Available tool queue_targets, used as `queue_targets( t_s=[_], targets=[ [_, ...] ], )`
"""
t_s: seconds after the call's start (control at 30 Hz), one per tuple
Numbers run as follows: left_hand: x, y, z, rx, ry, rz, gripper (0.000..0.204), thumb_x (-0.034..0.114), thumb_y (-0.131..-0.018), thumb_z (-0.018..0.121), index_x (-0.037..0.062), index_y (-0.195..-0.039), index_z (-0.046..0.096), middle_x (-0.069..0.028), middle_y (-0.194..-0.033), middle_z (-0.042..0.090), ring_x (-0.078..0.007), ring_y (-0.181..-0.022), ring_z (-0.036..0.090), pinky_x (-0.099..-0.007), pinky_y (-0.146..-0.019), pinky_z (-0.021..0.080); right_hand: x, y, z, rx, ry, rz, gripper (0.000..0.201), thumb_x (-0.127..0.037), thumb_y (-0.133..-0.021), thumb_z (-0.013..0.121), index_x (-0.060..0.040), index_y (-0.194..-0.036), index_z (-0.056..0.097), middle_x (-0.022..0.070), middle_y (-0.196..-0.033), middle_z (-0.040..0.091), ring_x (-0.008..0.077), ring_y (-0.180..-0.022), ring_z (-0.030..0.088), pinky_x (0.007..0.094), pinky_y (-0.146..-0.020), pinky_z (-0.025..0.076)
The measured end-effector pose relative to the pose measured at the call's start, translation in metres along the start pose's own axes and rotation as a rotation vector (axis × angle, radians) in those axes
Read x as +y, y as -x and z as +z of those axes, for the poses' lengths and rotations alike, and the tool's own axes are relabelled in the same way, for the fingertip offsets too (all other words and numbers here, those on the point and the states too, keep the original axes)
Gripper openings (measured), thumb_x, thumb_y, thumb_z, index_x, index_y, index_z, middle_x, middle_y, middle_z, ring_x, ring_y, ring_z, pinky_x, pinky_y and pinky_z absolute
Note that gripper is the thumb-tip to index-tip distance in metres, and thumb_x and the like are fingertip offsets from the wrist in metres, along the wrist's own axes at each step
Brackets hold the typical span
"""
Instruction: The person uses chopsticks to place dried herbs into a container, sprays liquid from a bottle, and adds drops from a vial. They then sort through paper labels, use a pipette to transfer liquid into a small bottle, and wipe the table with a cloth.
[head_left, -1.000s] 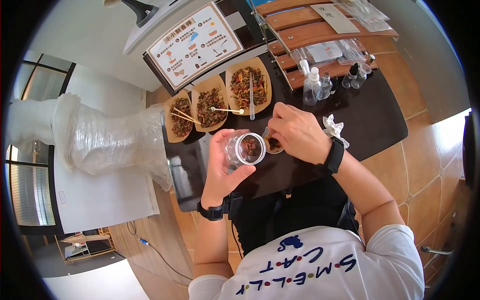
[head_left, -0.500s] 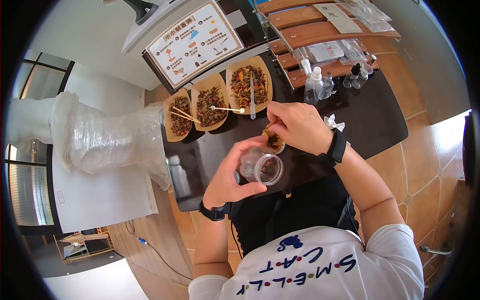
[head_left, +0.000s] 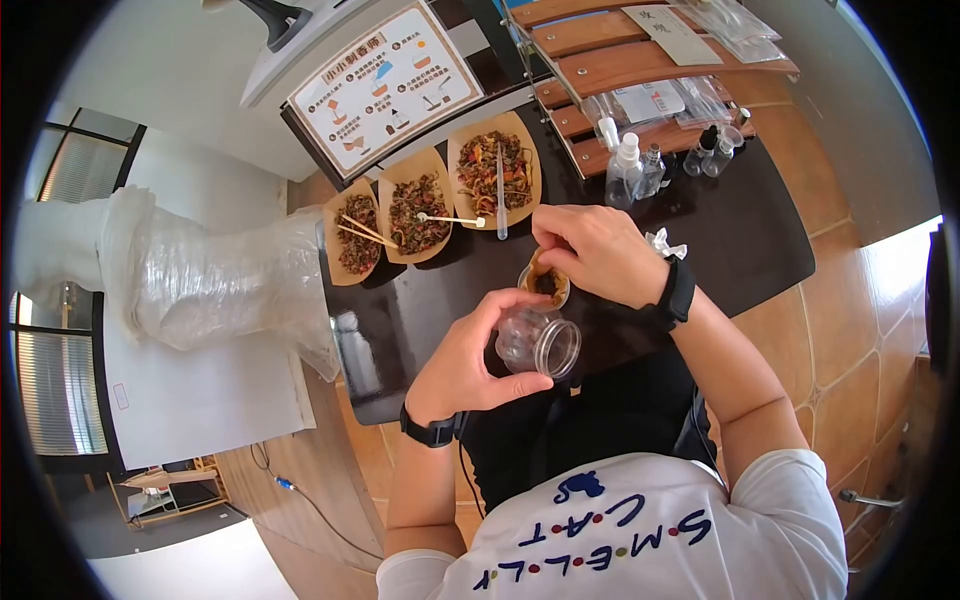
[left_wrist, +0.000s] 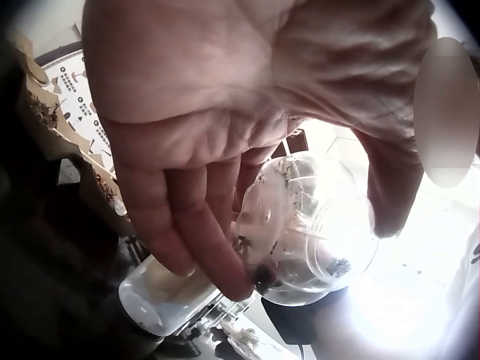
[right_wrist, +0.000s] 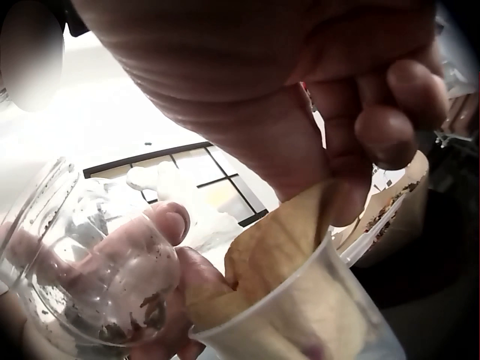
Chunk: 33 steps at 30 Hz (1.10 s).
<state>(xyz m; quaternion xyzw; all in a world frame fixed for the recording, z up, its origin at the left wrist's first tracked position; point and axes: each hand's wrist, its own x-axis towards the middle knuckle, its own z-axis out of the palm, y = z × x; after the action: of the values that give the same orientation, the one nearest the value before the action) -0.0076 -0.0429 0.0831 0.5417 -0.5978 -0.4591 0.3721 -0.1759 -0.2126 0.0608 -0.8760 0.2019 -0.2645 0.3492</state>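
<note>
My left hand (head_left: 460, 360) grips a clear ribbed jar (head_left: 530, 343) between thumb and fingers. The jar lies tipped over in the hand, its open mouth facing right and toward my body. Dark dried bits (right_wrist: 154, 309) cling inside its wall in the right wrist view. Beside it, my right hand (head_left: 605, 255) pinches the edge of a brown paper liner (right_wrist: 274, 251) standing in a small translucent plastic cup (right_wrist: 292, 315). Dark material (head_left: 545, 284) shows inside the liner in the head view. Fingertips of the left hand come right up to the cup in the right wrist view.
Paper trays (head_left: 418, 157) of dried plant mix stand along the table's (head_left: 740, 240) far side, with a pipette (head_left: 501, 205) and small sticks laid across them. Behind are an instruction sign (head_left: 385, 90), spray and dropper bottles (head_left: 622, 175) and a wooden rack (head_left: 620, 75). Crumpled tissue (head_left: 668, 243) lies beyond the right wrist.
My left hand has moved right and toward my body, turning the jar further over, and the dried bits seen through its mouth no longer show there. The right hand stays at the cup.
</note>
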Motion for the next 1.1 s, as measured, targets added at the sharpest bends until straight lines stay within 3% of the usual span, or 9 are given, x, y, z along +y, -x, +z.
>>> queue_targets(
  t_s=[0.17, 0.23, 0.43, 0.67, 0.87, 0.93, 1.1],
  targets=[
    [-0.002, 0.0, -0.002, 0.044, -0.002, 0.036, 0.08, 0.022, -0.074, 0.091, 0.0013, -0.137, 0.047, -0.0141, -0.132, 0.063, -0.0227, -0.118, 0.063, -0.0353, -0.104, 0.047, 0.003, 0.005, -0.001, -0.01, -0.08, -0.097, 0.009, -0.003, -0.082, 0.066, -0.0047, -0.091, 0.062, 0.0118, -0.094, 0.062, 0.0353, -0.084, 0.062, 0.0432, -0.071, 0.049],
    [-0.003, 0.001, -0.003, 0.023, 0.034, -0.007, 0.084, 0.02, -0.073, 0.092, 0.0014, -0.139, 0.044, -0.0131, -0.138, 0.058, -0.0208, -0.124, 0.058, -0.0355, -0.108, 0.044, 0.006, 0.008, -0.002, 0.021, -0.005, -0.233, 0.017, -0.002, -0.08, 0.065, -0.0084, -0.094, 0.07, 0.0116, -0.104, 0.06, 0.033, -0.092, 0.061, 0.0392, -0.077, 0.05],
    [-0.006, 0.002, -0.002, 0.055, 0.127, -0.036, 0.084, 0.022, -0.073, 0.092, 0.0015, -0.139, 0.044, -0.0128, -0.136, 0.059, -0.0207, -0.123, 0.058, -0.0356, -0.107, 0.044, -0.004, 0.024, -0.01, -0.049, 0.168, -0.285, 0.021, -0.005, -0.078, 0.07, -0.0107, -0.097, 0.075, 0.0117, -0.117, 0.057, 0.0311, -0.111, 0.053, 0.0427, -0.093, 0.045],
    [-0.009, 0.004, -0.002, 0.098, 0.124, -0.022, 0.081, 0.023, -0.075, 0.092, 0.0021, -0.138, 0.045, -0.0125, -0.132, 0.062, -0.0192, -0.12, 0.06, -0.0339, -0.105, 0.045, 0.003, 0.03, -0.007, -0.124, 0.128, -0.284, 0.025, -0.01, -0.074, 0.078, -0.0086, -0.098, 0.073, 0.01, -0.118, 0.057, 0.0307, -0.111, 0.052, 0.0428, -0.095, 0.044],
    [-0.01, 0.003, -0.002, 0.069, 0.09, -0.04, 0.086, 0.026, -0.072, 0.093, 0.0028, -0.139, 0.045, -0.0138, -0.143, 0.054, -0.021, -0.128, 0.056, -0.0359, -0.108, 0.043, 0.001, 0.032, -0.004, -0.106, 0.114, -0.225, 0.047, -0.01, -0.073, 0.08, -0.0082, -0.118, 0.067, 0.0104, -0.115, 0.058, 0.0311, -0.11, 0.053, 0.0434, -0.094, 0.045],
    [-0.01, 0.003, -0.001, 0.104, 0.06, 0.026, 0.081, 0.024, -0.074, 0.092, 0.0004, -0.137, 0.047, -0.0183, -0.147, 0.052, -0.0219, -0.127, 0.057, -0.0366, -0.108, 0.044, 0.001, 0.032, -0.004, -0.1, 0.112, -0.213, 0.053, -0.009, -0.073, 0.08, -0.0078, -0.124, 0.064, 0.0109, -0.114, 0.058, 0.0312, -0.11, 0.053, 0.0432, -0.093, 0.045],
    [-0.01, 0.001, -0.002, 0.088, 0.074, 0.02, 0.08, 0.024, -0.074, 0.092, -0.0002, -0.136, 0.048, -0.0206, -0.155, 0.043, -0.0233, -0.13, 0.054, -0.0377, -0.109, 0.043, -0.002, 0.033, -0.005, -0.105, 0.121, -0.2, 0.05, -0.01, -0.073, 0.08, -0.0087, -0.121, 0.066, 0.0107, -0.113, 0.057, 0.0307, -0.11, 0.053, 0.0429, -0.094, 0.045]
  ],
)
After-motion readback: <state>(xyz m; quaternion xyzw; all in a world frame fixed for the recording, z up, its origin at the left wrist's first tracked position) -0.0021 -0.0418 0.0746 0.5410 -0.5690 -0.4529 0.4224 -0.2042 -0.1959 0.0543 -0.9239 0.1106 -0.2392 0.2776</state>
